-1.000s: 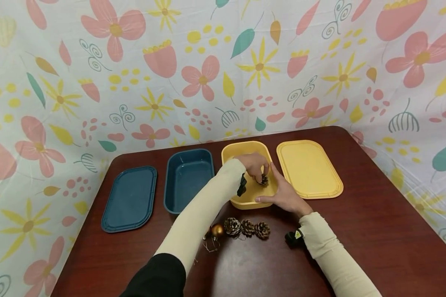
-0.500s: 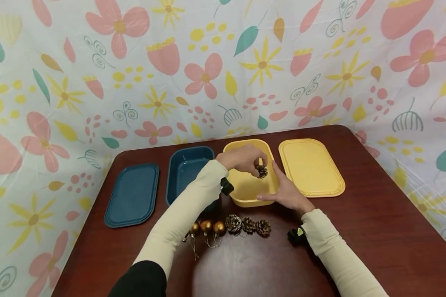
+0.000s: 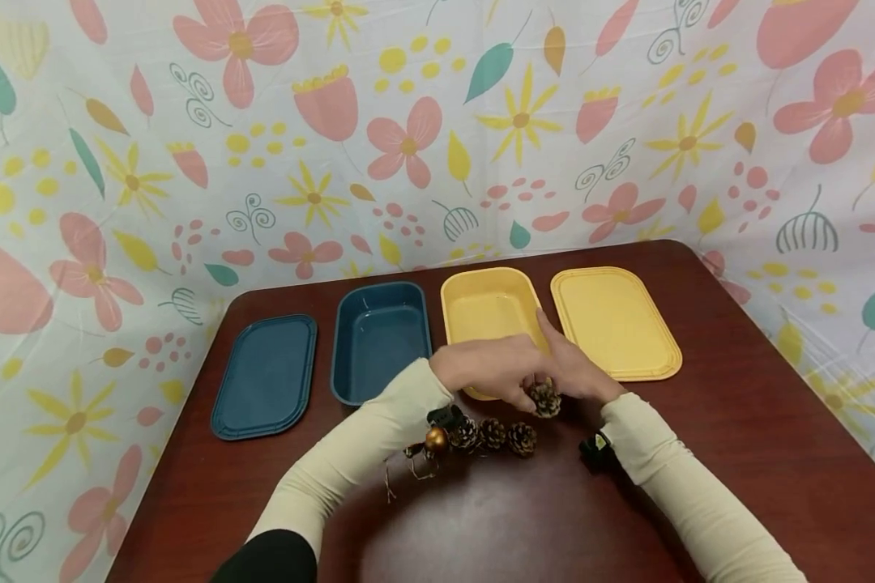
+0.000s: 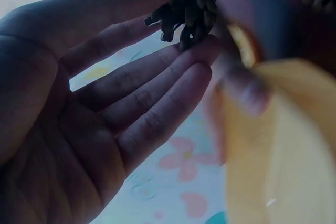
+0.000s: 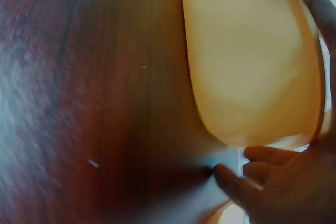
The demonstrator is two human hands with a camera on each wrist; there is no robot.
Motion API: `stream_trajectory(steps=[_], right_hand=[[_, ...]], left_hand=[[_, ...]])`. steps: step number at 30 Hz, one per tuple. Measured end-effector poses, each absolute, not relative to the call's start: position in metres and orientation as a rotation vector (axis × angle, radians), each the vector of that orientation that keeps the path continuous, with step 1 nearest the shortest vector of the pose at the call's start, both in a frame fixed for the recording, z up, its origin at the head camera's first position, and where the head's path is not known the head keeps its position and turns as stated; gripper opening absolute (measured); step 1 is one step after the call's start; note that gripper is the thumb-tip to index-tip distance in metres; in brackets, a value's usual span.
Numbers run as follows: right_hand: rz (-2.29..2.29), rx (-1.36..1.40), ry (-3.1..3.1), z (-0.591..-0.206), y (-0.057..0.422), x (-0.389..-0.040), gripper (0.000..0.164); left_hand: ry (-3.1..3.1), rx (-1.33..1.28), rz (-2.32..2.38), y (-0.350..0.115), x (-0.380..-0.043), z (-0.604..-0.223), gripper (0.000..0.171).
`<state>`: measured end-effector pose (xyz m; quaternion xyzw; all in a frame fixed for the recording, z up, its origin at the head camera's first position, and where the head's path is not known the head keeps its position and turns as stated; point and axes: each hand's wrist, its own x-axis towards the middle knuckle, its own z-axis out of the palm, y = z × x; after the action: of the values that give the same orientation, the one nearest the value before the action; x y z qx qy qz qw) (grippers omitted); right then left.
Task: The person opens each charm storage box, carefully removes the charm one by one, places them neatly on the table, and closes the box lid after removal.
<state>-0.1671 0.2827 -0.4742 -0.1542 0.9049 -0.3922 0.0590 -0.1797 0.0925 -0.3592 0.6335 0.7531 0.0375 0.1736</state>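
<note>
In the head view my left hand (image 3: 492,366) pinches a brown pine cone (image 3: 545,399) just in front of the yellow container (image 3: 490,304). The left wrist view shows that pine cone (image 4: 186,11) between the thumb and a fingertip, the other fingers stretched out loosely. My right hand (image 3: 572,363) holds the container's right side, its thumb and fingers spanning that end in the right wrist view. The left hand hides the container's near part. On the table below lie several pine cones (image 3: 492,433) in a row, beside a gold bauble (image 3: 436,439) with string loops.
A blue container (image 3: 382,340) stands left of the yellow one, with a blue lid (image 3: 266,376) farther left. A yellow lid (image 3: 616,324) lies at the right. Everything is on a dark red-brown table (image 3: 736,421), with a flowered cloth (image 3: 437,146) behind.
My left hand has lifted the pine cone out of the yellow container and carried it toward me and right, past the near rim. The right hand has stayed at the container's side.
</note>
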Motion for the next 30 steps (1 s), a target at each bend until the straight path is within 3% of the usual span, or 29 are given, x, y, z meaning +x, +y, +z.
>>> stream_trajectory(steps=[4,11,16,30], right_hand=[[-1.135,-0.489,2.688,-0.465,0.284,-0.17,0.096],[-1.038,-0.511,2.632,-0.455,0.28,-0.169,0.083],[-1.059,-0.448,2.58,-0.452,0.279,-0.166,0.1],[-0.988,-0.336,2.62,-0.454,0.276,-0.168,0.124]], left_hand=[[2.119,1.841,0.005,0.104,-0.173,-0.38,0.035],[2.122,1.928,-0.123,0.118,-0.165,-0.406,0.032],[2.205,1.968,-0.211,0.122,-0.155,-0.416,0.033],[2.372,2.008,-0.494,0.118,-0.14,-0.428,0.022]])
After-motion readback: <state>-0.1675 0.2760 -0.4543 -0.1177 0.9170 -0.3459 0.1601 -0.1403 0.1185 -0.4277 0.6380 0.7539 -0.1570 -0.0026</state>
